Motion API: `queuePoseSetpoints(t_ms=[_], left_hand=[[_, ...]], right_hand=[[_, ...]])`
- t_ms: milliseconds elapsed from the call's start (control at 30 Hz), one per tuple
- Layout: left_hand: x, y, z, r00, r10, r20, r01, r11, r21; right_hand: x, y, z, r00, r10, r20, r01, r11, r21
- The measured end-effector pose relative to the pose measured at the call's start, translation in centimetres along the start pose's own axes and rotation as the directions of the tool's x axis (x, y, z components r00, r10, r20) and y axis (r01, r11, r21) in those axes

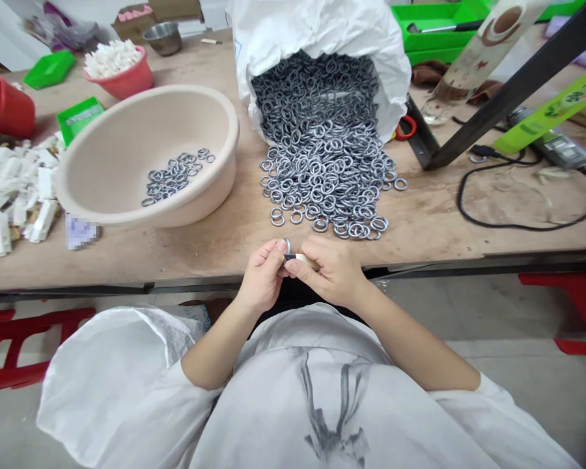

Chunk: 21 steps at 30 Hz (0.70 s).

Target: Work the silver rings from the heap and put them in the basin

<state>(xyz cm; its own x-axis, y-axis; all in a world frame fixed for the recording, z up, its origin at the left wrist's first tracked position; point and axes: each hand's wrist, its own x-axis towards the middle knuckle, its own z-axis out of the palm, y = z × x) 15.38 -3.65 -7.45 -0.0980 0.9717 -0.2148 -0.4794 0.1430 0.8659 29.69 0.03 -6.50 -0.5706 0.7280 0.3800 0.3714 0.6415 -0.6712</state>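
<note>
In front of the table's front edge, my left hand [262,277] is closed, pinching a single grey metal ring [288,245] between thumb and fingers. My right hand [336,270] wraps round a small tool with a cream handle [306,262] and a dark end, which touches or nearly touches the ring; its exact kind is hidden by my fingers. Just beyond my hands, a heap of grey metal rings [322,176] spills out of a white sack [317,26] lying on its side. To the left, a beige basin [195,111] holds a smaller batch of rings.
White pieces [41,218] are piled on the left of the wooden table [205,251]. Behind the basin stand a pink bowl [134,78] and a steel bowl [163,39]. At right are a dark metal bar [493,98], a black cable [461,195] and green trays [430,42].
</note>
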Motion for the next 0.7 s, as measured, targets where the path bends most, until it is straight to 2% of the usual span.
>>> queuePoseSetpoints(t_ms=[100, 167, 267, 333, 433, 567, 700], left_hand=[[-0.2, -0.2, -0.4, 0.999, -0.011, 0.036, 0.011, 1.0, 0.013], [-0.6, -0.2, -0.7, 0.992, -0.011, 0.124, 0.006, 0.999, 0.041], [-1.2, 0.1, -1.2, 0.972, 0.008, 0.235, -0.023, 0.998, 0.06], [-1.3, 0.6, -1.7, 0.98, 0.036, 0.198, -0.044, 0.998, 0.037], [-0.8, 1.5, -2.7, 0.996, 0.051, 0.071, -0.051, 0.999, 0.003], [-0.2, 2.1, -4.2, 0.999, 0.014, -0.033, -0.015, 0.999, -0.04], [0.1, 2.3, -5.0, 0.994, -0.035, -0.106, 0.026, 0.996, -0.089]], right_hand=[[0.2, 0.7, 0.1, 0.999, 0.028, 0.044, -0.03, 0.999, 0.042], [0.6, 1.8, 0.1, 0.989, 0.139, 0.042, -0.141, 0.989, 0.047], [1.6, 3.4, -0.1, 0.937, 0.346, -0.042, -0.347, 0.938, -0.011], [2.5, 3.7, -0.1, 0.932, 0.358, -0.054, -0.361, 0.929, -0.077], [4.6, 3.2, 0.7, 0.958, 0.286, 0.012, -0.276, 0.933, -0.23], [7.6, 2.7, 2.1, 0.947, 0.298, 0.119, -0.203, 0.844, -0.496], [8.9, 3.0, 2.3, 0.948, 0.295, 0.12, -0.183, 0.813, -0.552]])
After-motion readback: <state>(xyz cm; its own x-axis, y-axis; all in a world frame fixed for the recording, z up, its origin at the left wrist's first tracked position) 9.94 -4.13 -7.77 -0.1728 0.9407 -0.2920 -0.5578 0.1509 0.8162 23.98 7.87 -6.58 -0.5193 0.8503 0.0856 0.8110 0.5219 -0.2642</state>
